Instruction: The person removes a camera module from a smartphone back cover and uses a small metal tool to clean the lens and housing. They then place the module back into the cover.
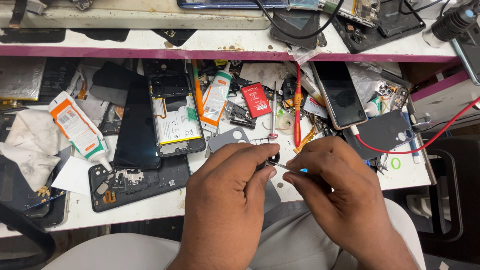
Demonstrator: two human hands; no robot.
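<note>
My left hand (230,195) pinches a small dark part (272,159) between thumb and fingers, just above the bench's front edge. My right hand (332,180) grips thin metal tweezers (282,166) whose tip touches that part. Both hands meet near the middle of the view, over my lap. Behind them lies a grey phone back piece with camera cut-outs (227,138). To the left, an opened phone with its battery showing (176,116) lies beside a black screen panel (136,125).
The white workbench (150,205) is crowded: two orange-and-white glue tubes (79,129) (216,100), a red screwdriver (298,107), a red box (255,100), a phone on a red cable (340,95), a dark frame with boards (135,181), cloths (30,145), a shelf above (200,42).
</note>
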